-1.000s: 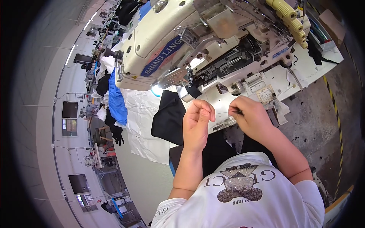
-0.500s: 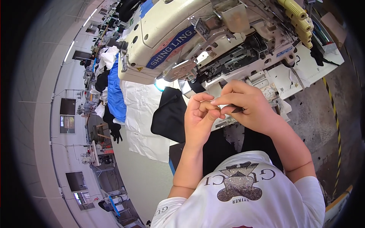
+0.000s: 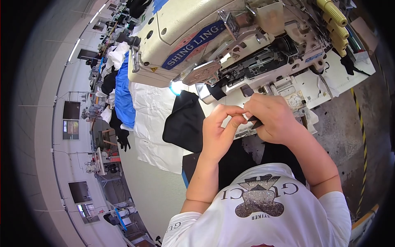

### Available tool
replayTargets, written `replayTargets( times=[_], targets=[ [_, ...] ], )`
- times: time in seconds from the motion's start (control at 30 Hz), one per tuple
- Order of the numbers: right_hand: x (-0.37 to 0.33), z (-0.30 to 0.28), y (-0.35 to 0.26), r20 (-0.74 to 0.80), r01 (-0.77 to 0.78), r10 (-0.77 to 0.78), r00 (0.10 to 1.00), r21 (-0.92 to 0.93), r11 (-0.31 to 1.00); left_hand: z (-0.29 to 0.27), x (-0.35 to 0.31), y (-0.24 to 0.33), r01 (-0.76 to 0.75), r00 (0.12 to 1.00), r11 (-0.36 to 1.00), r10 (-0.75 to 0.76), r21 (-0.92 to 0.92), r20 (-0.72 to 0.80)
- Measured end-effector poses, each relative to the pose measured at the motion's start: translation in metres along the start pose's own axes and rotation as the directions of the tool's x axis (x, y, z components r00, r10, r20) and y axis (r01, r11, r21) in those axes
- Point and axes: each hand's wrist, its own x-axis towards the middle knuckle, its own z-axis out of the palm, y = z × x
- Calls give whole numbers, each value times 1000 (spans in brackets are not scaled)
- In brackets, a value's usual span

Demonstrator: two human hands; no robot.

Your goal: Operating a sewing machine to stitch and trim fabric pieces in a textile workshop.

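Observation:
Both hands meet in front of the sewing machine (image 3: 181,45). My left hand (image 3: 220,129) pinches thumb against forefinger; whatever is between those fingertips is too small to make out. Its fingertips touch those of my right hand (image 3: 273,117), which is curled closed. A small dark pointed thing (image 3: 256,122) shows at the right hand's palm, its kind unclear and most of it hidden by the fingers. Left of the hands, a black cloth piece (image 3: 184,125) lies on the table. A narrow black strip (image 3: 216,92) lies by the machine's sewing area.
Crumpled white sheeting (image 3: 152,119) and blue fabric (image 3: 124,96) lie to the left. Yellowish thread cones or holders (image 3: 335,20) stand at the upper right. Black cloth (image 3: 236,164) lies below my hands. A yellow-black floor stripe (image 3: 363,140) runs at the right.
My right hand's raised fingers have folded down into a tighter grip. The left hand's fingers have drawn into a pinch. The machine sits slightly further right and higher in the picture.

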Motion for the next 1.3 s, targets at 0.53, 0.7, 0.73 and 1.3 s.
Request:
replayTargets(
  times=[0.53, 0.7, 0.73, 1.3],
  targets=[
    [-3, 7, 4, 3, -207, 211, 978, 204, 957, 2, 0, -9, -133, 986, 953, 156, 273, -65],
    [-3, 9, 7, -6, -167, 170, 985, 171, 971, 2, 0, -11, -109, 992, 964, 120, 241, -29],
    [-3, 9, 7, -10, -156, 159, 987, 147, 977, 2, 0, -10, -109, 992, 964, 119, 241, -30],
    [4, 4, 17, 15, -497, 497, 868, 33, 867, 23, 5, -29, 146, 927, 953, -226, -267, -301]
  ],
)
